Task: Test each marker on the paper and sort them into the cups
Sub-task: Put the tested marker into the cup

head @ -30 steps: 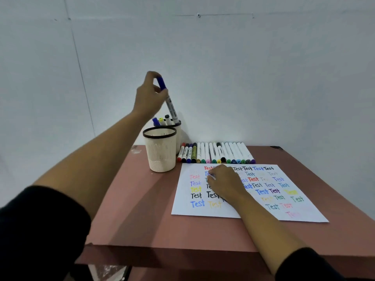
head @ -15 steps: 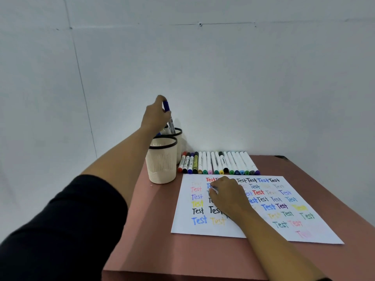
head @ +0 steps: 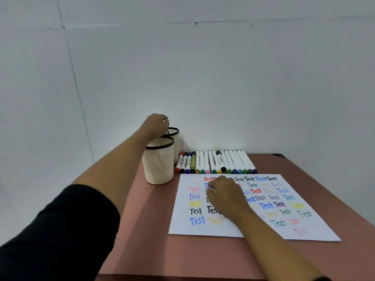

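Two cups [head: 159, 161] at counter [head: 182, 254] left rear, one behind the other | marker row [head: 216, 162] right of cups, behind paper [head: 253, 207] | left hand [head: 155, 124] over rear cup [head: 176, 138] | right hand [head: 225, 194] on paper

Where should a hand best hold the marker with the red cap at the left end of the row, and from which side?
Pinch the red-capped marker mid-barrel from above. It lies flat, a neighbour touches its right side, and the far cup stands close behind, so fingers fit best from the top.
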Motion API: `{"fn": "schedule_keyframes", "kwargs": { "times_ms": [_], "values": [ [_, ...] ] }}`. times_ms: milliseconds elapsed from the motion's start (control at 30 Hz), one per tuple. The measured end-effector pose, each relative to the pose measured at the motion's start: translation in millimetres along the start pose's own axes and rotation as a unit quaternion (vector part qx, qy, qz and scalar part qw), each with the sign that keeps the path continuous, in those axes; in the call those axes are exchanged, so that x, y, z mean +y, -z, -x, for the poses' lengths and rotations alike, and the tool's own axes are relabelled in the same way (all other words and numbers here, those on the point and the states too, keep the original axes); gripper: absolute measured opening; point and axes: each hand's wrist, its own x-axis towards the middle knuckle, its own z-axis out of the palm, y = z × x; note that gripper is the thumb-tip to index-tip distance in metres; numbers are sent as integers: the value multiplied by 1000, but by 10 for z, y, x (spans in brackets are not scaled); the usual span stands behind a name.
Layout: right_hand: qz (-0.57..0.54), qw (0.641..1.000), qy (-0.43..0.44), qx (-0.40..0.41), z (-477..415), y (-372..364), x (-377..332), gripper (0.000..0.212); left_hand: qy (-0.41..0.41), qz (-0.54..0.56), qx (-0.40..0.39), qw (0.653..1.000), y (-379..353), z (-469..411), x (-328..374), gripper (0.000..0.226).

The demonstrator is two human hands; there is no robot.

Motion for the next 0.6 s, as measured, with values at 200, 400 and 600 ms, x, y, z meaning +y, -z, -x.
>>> {"fn": "schedule_keyframes", "kwargs": {
  "times_ms": [200,400,600],
  "values": [
    [-13,1000,-3,-1,-4,20,2,32,-105,50,75,990,61,400,364,33],
    [-26,999,-10,-18,20,74,-22,33,-186,59,17,981,-290,1049,450,29],
    [-64,997,-36,-3,19,98,-49,32,-139,49,-59,987,-734,1371,217,28]
  ]
}}
